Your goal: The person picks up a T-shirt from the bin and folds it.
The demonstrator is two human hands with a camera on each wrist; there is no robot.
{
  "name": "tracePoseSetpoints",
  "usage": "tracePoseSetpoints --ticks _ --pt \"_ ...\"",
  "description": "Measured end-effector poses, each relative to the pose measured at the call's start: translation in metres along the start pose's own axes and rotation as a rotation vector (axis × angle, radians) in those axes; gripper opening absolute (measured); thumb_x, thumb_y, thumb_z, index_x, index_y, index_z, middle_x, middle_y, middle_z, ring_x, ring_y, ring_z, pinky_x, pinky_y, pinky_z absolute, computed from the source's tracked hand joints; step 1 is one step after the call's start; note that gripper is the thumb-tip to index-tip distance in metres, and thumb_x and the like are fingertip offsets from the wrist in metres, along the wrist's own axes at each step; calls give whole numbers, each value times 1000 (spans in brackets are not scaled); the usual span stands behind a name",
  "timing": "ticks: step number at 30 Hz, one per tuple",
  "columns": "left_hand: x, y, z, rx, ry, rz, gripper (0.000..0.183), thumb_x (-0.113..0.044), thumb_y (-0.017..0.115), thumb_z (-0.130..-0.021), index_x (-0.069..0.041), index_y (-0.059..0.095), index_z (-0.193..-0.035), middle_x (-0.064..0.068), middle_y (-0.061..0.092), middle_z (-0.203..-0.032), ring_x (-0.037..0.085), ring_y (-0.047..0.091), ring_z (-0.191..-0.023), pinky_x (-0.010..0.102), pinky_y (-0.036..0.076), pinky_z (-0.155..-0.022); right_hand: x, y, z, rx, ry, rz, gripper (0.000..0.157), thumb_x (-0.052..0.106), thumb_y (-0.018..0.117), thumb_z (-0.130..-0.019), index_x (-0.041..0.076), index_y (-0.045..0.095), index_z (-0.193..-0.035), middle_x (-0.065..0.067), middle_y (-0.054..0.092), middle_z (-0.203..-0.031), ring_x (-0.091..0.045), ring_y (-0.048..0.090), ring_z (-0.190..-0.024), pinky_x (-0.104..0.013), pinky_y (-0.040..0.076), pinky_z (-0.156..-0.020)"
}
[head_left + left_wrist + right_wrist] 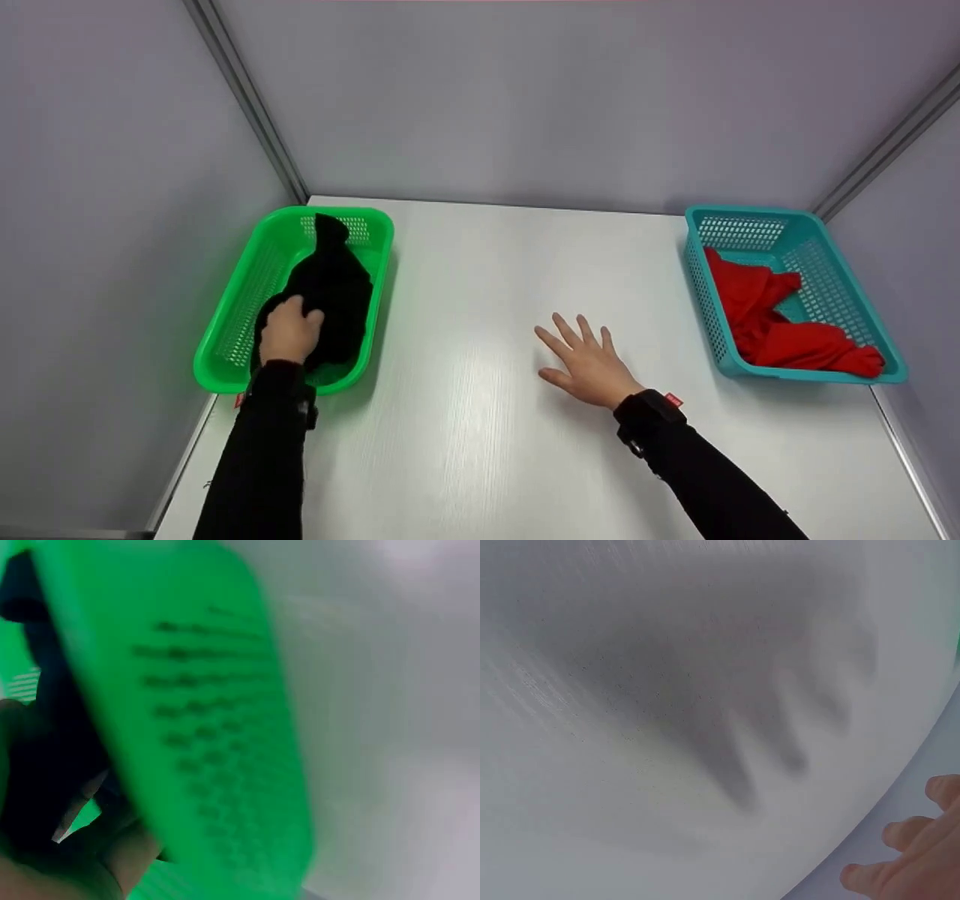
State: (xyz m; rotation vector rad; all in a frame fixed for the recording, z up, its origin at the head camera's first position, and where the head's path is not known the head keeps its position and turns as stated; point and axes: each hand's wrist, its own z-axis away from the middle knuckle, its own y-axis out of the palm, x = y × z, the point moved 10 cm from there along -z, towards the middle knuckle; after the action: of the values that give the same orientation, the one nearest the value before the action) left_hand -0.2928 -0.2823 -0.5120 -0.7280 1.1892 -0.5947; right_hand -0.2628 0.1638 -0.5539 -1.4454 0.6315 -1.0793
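Note:
In the head view, my left hand (289, 334) reaches into a green basket (251, 300) on the left. Its curled fingers grip the near part of a bunched black cloth (330, 281), whose far end rises toward the basket's back wall. The left wrist view has the black cloth (64, 720) between fingers and thumb, beside the perforated basket wall (225, 712). My right hand (596, 371) hovers over the table with fingers spread and nothing held. Three of its fingertips (862, 877) show at the right wrist view's edge, its shadow falling on the tabletop.
A teal basket (705, 307) with a crumpled red cloth (757, 300) stands at the table's right side. The white tabletop (465, 300) lies between the two baskets. Grey panels (525, 97) enclose the back and both sides.

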Motion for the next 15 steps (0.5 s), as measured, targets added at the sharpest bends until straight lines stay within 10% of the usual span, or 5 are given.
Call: tracePoseSetpoints --ticks 5,8,15 --pt "-69 -41 -7 -180 100 340 26 -17 42 -108 2 55 -122 25 59 -119 38 58 -112 44 48 -98 -5 3 1 9 30 -49 70 50 57 -106 20 36 -166 -17 25 -174 -55 21 -156 -80 17 -118" --pt "-109 -59 -4 -253 168 528 9 -15 43 -106 -10 43 -98 9 43 -94 24 46 -89 34 39 -79 -7 5 1 20 43 -82 70 48 58 -107 19 35 -166 -18 24 -174 -55 20 -157 -81 16 -118" --pt "-198 -84 24 -308 372 744 11 -16 47 -109 -9 52 -115 1 53 -110 16 48 -98 29 41 -89 -10 4 -2 25 76 -184 73 43 60 -107 19 28 -168 -19 20 -175 -55 19 -157 -79 16 -119"
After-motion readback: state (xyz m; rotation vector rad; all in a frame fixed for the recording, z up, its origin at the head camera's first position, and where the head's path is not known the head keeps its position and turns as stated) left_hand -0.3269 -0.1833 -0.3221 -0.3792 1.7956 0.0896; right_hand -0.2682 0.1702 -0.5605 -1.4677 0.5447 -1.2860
